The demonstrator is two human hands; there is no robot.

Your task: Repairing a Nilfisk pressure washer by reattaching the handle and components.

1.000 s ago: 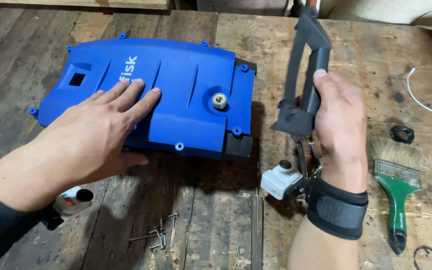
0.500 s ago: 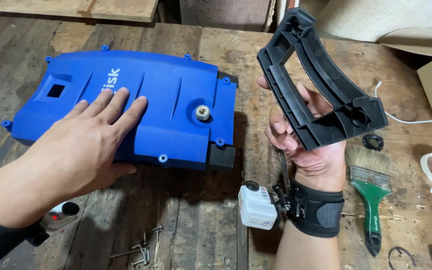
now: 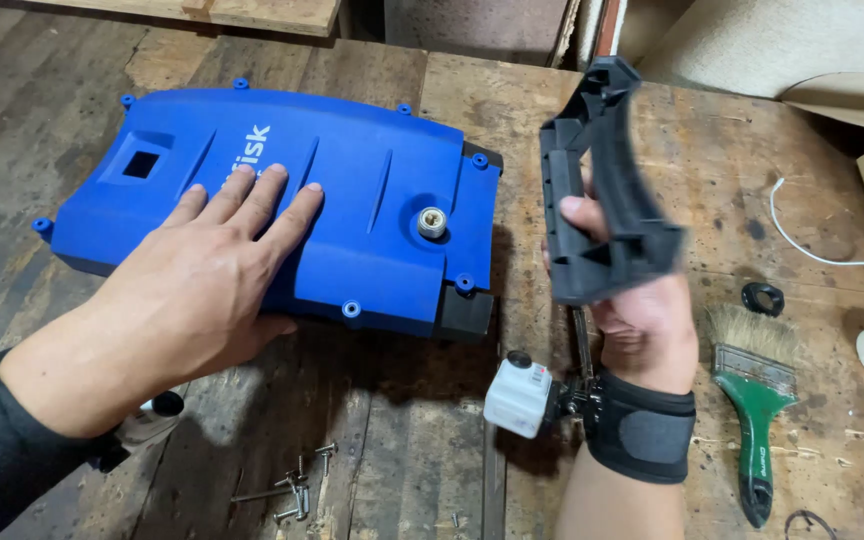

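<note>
Gripping a black plastic frame [image 3: 602,180] upright in the right hand [image 3: 642,320], pressing the left hand [image 3: 202,270] flat on a blue housing cover [image 3: 382,200].

Clasping the frame's lower end, fingers curled shut around it, thumb showing on the near face; holding it lifted above the wooden workbench [image 3: 712,150], just right of the cover and apart from it. Keeping its long axis roughly upright, slightly tilted, top end pointing toward the far edge. Resting the left palm down, all 5 digits spread, pinching nothing, on the cover's near-left part. Lying lengthwise left to right across the workbench's left half, brass fitting [image 3: 432,222] facing up near the right end. Seemingly examining the frame while steadying the cover; probably needing, for joining the 2 parts, lowering and lining up at that right end. Lying further out: loose screws [image 3: 292,490] by the near edge, a green-handled brush [image 3: 752,400] toward the right edge.
</note>
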